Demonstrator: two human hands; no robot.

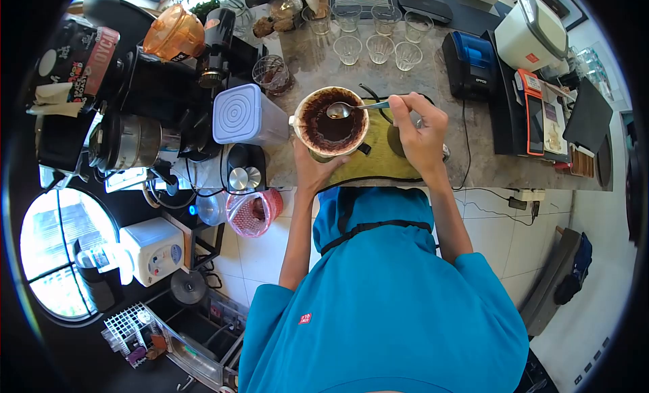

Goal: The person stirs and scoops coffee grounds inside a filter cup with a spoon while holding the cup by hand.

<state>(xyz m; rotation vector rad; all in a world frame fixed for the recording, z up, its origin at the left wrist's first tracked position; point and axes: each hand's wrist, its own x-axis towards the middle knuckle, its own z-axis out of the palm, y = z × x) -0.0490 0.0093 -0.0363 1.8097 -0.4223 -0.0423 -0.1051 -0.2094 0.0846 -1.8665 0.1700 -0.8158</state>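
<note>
My right hand [422,133] pinches the handle of a metal spoon [340,110], whose bowl is over the coffee dripper [331,150]. Dark wet grounds line the inside of the white-rimmed dripper and lie at its bottom. Around the near left side of the dripper, my left hand [316,166] is wrapped, its fingers partly hidden underneath. Below lies a yellow-green mat [382,164] on the counter. A dark round object on the mat is mostly covered by my right hand.
Several clear glasses [347,50] stand at the counter's back. Left are a lidded container [238,114], a glass with dark contents [272,75] and a grinder [216,45]. To the right stand a blue-black printer [470,65] and a card terminal [534,119]. A cable crosses the counter.
</note>
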